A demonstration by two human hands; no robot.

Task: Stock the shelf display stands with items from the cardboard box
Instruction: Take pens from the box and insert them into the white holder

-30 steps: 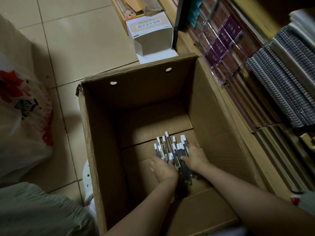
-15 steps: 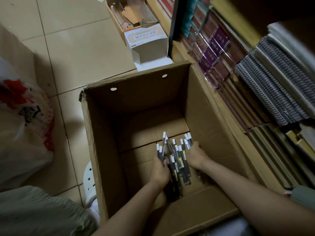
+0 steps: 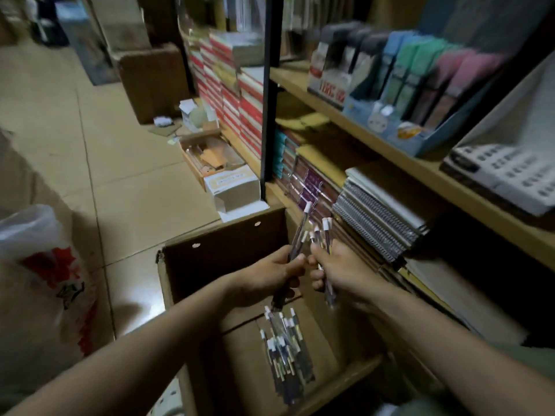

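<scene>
Pens fill both your fists: your left hand [image 3: 271, 273] and right hand [image 3: 336, 265] each clutch a bunch above the cardboard box [image 3: 210, 259]. More pens [image 3: 285, 349] lie inside at six o'clock; the shelf [image 3: 390, 151] at two o'clock awaits them.

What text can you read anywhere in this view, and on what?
No text reads clearly.
White carton on the floor: label print too small.
Display box on the upper shelf: red lettering, blurred.
Plastic bag: red and black print, illegible.
Pens in left hand and right hand: no readable markings.
</scene>
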